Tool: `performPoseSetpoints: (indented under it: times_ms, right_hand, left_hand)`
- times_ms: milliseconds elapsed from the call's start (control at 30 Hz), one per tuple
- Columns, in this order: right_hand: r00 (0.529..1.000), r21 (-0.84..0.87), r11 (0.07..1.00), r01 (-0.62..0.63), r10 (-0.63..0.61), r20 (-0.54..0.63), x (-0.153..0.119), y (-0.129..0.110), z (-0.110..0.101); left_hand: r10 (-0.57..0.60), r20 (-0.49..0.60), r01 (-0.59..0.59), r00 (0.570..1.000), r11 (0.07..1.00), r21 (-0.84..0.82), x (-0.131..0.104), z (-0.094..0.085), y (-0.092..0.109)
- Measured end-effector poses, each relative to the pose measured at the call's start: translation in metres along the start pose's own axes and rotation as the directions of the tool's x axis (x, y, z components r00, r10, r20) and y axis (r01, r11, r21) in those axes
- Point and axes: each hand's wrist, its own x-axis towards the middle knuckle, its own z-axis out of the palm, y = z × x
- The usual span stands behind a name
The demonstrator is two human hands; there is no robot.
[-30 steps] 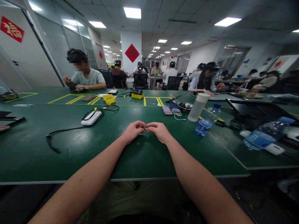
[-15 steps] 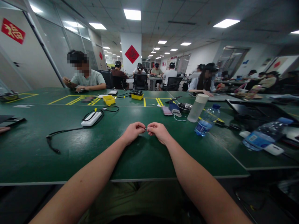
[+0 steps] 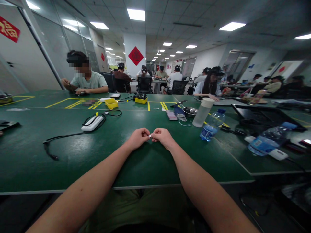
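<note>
Just above the green table [image 3: 145, 168], my left hand [image 3: 139, 138] and my right hand [image 3: 162, 136] meet fingertip to fingertip. Pinched between them is a tiny shiny metal piece [image 3: 150, 136], too small to tell its kind. Both hands are closed, thumb against fingers, and each seems to grip one side of the piece. My fingers cover most of it.
A white power bank [image 3: 93, 123] with a black cable lies to the left. On the right stand a frosted bottle [image 3: 202, 113] and a water bottle [image 3: 212, 126]; another water bottle [image 3: 270, 139] lies tilted. Behind are yellow trays [image 3: 111, 104] and a metal bowl [image 3: 190, 112].
My hands have drawn slightly closer together, and the metal piece between the fingertips shows a little more. The whole view has shifted slightly.
</note>
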Motion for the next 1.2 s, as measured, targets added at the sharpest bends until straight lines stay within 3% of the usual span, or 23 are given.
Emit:
performPoseSetpoints:
  times_ms: [233,500,767,1000,1200]
  right_hand:
    - [0.999,0.054,0.998,-0.033,0.032,0.024,0.0024,0.0016,-0.0029]
    - [0.997,0.093,0.995,-0.048,0.042,0.064,0.0019,0.0003,-0.0030]
    - [0.990,0.161,0.978,-0.130,0.118,0.080,0.0011,-0.0028,0.0017]
    - [0.986,0.123,0.982,-0.145,0.132,0.102,0.0011,-0.0019,0.0006]
    - [0.985,0.096,0.987,-0.131,0.118,0.129,0.0005,-0.0008,0.0000]
  left_hand:
    - [0.021,-0.009,-0.022,1.000,0.998,-0.058,0.0009,0.0008,0.0001]
    - [0.028,0.007,-0.028,1.000,1.000,0.011,0.0009,-0.0001,-0.0021]
    - [0.007,-0.091,-0.002,0.996,0.998,0.057,0.0009,-0.0001,0.0029]
    - [-0.098,-0.153,0.062,0.983,0.973,-0.222,0.0002,-0.0011,0.0014]
    - [-0.337,-0.110,0.214,0.935,0.785,-0.581,0.0039,-0.0041,-0.0048]
